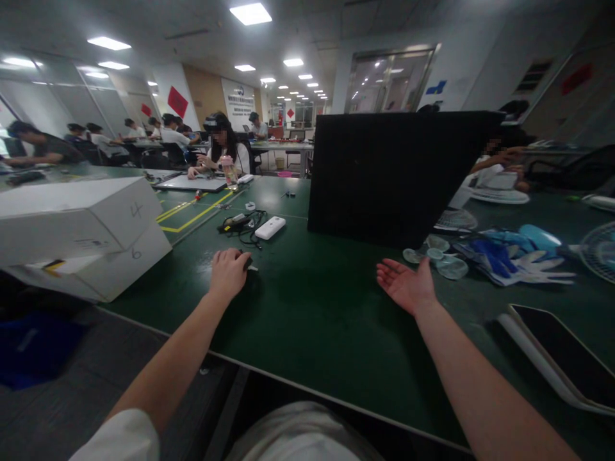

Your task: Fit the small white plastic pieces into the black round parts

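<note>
My left hand (227, 274) rests on the left part of the green table (312, 326), its fingers closed round a small dark object (248, 263) with a pale, flat tip. Most of that object is hidden by the hand, so its kind cannot be made out. Farther right, my right hand (403, 282) lies palm up, fingers stretched, with nothing in it. Just beyond its thumb are pale translucent fan blades (436, 255). A white power bank-like block (270, 228) and a tangle of black cable (245, 224) lie beyond my left hand.
A large black panel (384, 179) stands upright ahead. Two stacked white boxes (120, 269) are at left. On the right are blue-and-white gloves (509, 259), a phone (567, 352) and a fan guard (600, 250). A person (223, 150) sits across the table; others work farther back.
</note>
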### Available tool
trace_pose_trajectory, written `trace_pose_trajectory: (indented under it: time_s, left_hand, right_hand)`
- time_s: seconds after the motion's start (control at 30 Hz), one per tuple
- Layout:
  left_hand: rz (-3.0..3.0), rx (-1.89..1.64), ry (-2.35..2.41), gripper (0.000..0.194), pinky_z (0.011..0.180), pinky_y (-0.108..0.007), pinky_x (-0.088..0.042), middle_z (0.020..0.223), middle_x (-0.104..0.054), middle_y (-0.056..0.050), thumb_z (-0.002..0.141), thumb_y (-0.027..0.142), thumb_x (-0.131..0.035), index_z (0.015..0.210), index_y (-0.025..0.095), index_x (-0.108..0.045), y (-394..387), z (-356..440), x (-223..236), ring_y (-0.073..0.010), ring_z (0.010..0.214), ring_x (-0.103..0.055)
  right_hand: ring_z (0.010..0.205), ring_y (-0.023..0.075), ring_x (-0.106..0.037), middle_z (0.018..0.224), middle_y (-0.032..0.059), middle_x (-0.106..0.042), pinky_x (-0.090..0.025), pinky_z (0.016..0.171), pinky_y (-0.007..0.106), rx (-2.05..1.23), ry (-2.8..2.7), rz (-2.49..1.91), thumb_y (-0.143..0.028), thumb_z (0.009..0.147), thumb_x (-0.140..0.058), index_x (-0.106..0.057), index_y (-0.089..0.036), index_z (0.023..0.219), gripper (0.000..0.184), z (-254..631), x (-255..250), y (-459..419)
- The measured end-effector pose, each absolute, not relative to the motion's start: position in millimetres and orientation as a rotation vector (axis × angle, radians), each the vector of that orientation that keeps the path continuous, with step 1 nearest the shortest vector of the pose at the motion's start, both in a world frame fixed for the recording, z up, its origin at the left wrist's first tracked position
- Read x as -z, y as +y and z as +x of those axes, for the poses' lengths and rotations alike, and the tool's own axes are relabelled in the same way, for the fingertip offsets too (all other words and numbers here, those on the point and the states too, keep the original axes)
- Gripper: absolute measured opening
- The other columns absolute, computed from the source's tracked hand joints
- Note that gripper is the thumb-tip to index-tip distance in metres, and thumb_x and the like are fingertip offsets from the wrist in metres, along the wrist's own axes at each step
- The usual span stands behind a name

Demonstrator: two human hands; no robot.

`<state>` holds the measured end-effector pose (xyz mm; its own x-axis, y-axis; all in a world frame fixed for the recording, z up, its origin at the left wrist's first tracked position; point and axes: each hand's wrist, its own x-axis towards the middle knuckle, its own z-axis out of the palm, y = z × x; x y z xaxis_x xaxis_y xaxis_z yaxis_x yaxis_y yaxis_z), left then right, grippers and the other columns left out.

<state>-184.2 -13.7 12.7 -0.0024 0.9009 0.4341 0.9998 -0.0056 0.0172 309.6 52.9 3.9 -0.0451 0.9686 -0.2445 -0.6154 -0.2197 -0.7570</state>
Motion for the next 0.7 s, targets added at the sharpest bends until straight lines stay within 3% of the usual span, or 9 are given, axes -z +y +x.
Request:
trace_pose_trajectory:
  time_s: [0.1, 0.23, 0.47, 0.7]
  left_hand:
    - [-2.011, 0.517, -1.986, 0.06, 0.114, -0.056, -0.032, 0.144, -0.05, -0.014, 0.078, 0.034, -0.069, 0.136, 0.027, -0.06, -15, -179, -11, -0.0378, 0.131, -0.048]
    - [-2.002, 0.707, -1.945, 0.067, 0.115, -0.048, -0.037, 0.16, -0.031, -0.016, 0.08, 0.046, -0.07, 0.141, 0.022, -0.054, -6, -175, -6, -0.0379, 0.143, -0.038]
    - [-2.067, 0.677, -2.167, 0.065, 0.105, -0.045, -0.048, 0.156, -0.034, -0.017, 0.083, 0.056, -0.068, 0.137, 0.022, -0.056, 17, -177, 9, -0.0358, 0.129, -0.055]
    - [-2.102, 0.757, -2.163, 0.067, 0.109, -0.044, -0.047, 0.153, -0.036, -0.015, 0.081, 0.055, -0.071, 0.138, 0.023, -0.057, 24, -182, 17, -0.0343, 0.132, -0.053]
  right_hand:
    - [0.081, 0.0297, -0.071, 0.097, 0.0193, -0.074, -0.06, 0.066, 0.046, -1.598, -0.561, -0.898, -0.084, 0.088, -0.01, -0.065, -0.02, 0.11, 0.087, 308, -6, 52]
    - [0.08, 0.0294, -0.071, 0.095, 0.0191, -0.074, -0.059, 0.066, 0.045, -1.584, -0.591, -0.916, -0.083, 0.089, -0.011, -0.066, -0.019, 0.109, 0.086, 305, -8, 50]
    - [0.079, 0.0283, -0.071, 0.094, 0.0187, -0.075, -0.06, 0.066, 0.043, -1.576, -0.602, -0.946, -0.08, 0.092, -0.015, -0.067, -0.018, 0.106, 0.083, 303, -11, 50]
    - [0.077, 0.0269, -0.071, 0.092, 0.0184, -0.075, -0.06, 0.065, 0.041, -1.579, -0.605, -0.962, -0.077, 0.094, -0.017, -0.068, -0.017, 0.103, 0.079, 302, -11, 49]
